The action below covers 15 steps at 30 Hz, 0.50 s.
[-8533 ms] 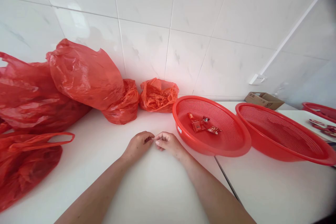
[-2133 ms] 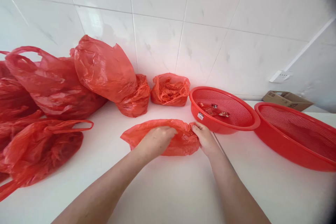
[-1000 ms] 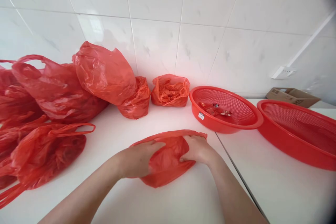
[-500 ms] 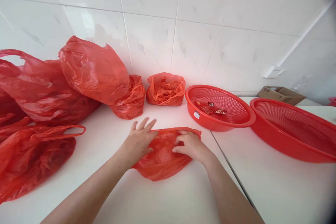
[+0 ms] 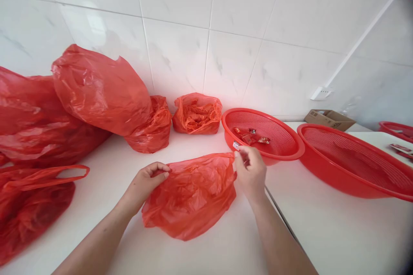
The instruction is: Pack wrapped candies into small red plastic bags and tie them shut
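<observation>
A thin red plastic bag [image 5: 193, 193] lies spread with its mouth open on the white table, between my hands. My left hand [image 5: 148, 182] pinches the bag's upper left edge between thumb and fingers. At the upper right corner, my right hand [image 5: 251, 169] grips the rim with its fingertips, close to the front of a red mesh basket [image 5: 267, 152]. Inside that basket are several small red wrapped packets [image 5: 250, 138]. Crumpled red plastic shows within the bag's opening.
Large filled red bags [image 5: 100, 90] crowd the left side. A small open red bag [image 5: 197, 114] stands by the tiled wall. On the right are a second red basket [image 5: 348, 182], a cardboard box [image 5: 329, 119] and a white tray [image 5: 371, 138].
Both hands have moved apart and now grip the bag's edges. The bag's mouth is spread wider and the bag sits slightly nearer. The view has shifted a little to the right.
</observation>
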### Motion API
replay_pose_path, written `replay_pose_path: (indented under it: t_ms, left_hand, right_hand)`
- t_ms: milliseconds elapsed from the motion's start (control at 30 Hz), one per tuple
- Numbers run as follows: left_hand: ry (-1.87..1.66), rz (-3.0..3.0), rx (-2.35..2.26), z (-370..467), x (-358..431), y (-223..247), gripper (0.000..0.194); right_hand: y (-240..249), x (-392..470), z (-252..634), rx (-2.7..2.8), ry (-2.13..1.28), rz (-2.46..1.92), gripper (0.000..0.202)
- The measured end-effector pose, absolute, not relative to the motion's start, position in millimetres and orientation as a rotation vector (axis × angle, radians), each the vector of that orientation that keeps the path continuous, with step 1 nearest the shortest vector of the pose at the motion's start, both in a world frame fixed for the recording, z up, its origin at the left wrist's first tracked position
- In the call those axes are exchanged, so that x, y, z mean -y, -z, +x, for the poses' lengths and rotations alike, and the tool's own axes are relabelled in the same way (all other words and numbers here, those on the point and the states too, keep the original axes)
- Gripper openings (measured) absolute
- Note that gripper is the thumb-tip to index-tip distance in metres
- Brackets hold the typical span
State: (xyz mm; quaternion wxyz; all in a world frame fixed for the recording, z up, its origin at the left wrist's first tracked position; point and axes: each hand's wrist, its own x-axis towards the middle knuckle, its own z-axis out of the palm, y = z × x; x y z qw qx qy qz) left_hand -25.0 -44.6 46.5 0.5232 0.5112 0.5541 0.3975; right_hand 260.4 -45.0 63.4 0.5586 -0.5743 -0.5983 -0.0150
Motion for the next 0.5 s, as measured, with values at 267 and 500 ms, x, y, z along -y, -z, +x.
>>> replay_pose_path:
  t_ms: [267,500]
  left_hand:
    - [-1.274,0.969,-1.210,-30.3,36.4,-38.2,0.041]
    - [-1.423,0.888,-1.229,-28.3,28.3,-21.7,0.047]
  right_hand:
    - [-88.7,53.1,314.3,1.356,0.123,-1.946,0.031]
    - [-130.8,41.0,354.8,1.534,0.092,-2.203,0.029]
